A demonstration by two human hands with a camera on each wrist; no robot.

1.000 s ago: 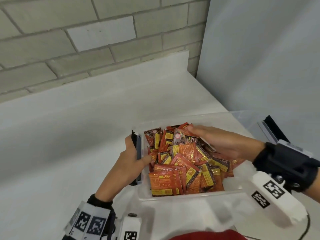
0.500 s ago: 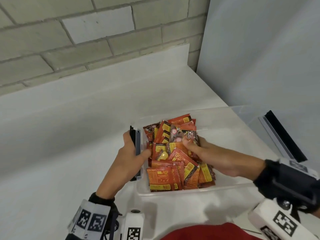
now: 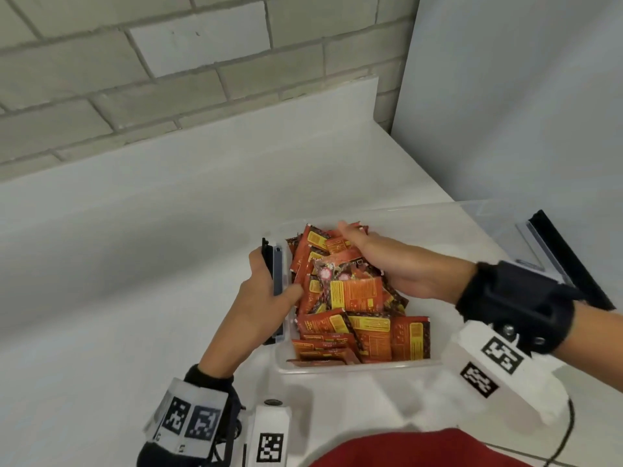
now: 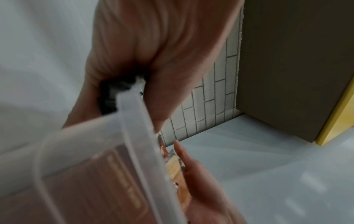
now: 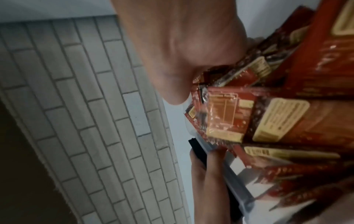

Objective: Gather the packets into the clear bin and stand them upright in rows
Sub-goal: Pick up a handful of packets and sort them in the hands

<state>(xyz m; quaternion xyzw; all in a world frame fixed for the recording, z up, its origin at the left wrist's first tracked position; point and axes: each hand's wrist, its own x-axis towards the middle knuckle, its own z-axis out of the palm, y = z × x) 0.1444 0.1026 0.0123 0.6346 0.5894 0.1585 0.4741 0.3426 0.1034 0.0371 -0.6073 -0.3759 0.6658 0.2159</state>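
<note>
The clear bin (image 3: 357,365) sits at six o'clock on the white table (image 3: 135,264), heaped with red packets (image 3: 354,291). The left hand (image 3: 266,298) grips its nine o'clock rim, thumb curled inside. The right hand (image 3: 397,264), fingers straight and together, presses the pile from three o'clock.

I have both forearms reaching forward over the clear bin (image 3: 354,365), each wrist wrapped in a dark strap carrying white marker blocks. My left hand (image 3: 259,298) sits at the bin's left end, fingers curled round its black latch on the outside, thumb hooked over the rim to the inside; the wrist is bent slightly inward. My right hand (image 3: 397,264) comes in from the bin's right side, palm turned toward the left end, fingers fairly straight and laid flat against the packets (image 3: 357,291) heaped at the far left corner.
</note>
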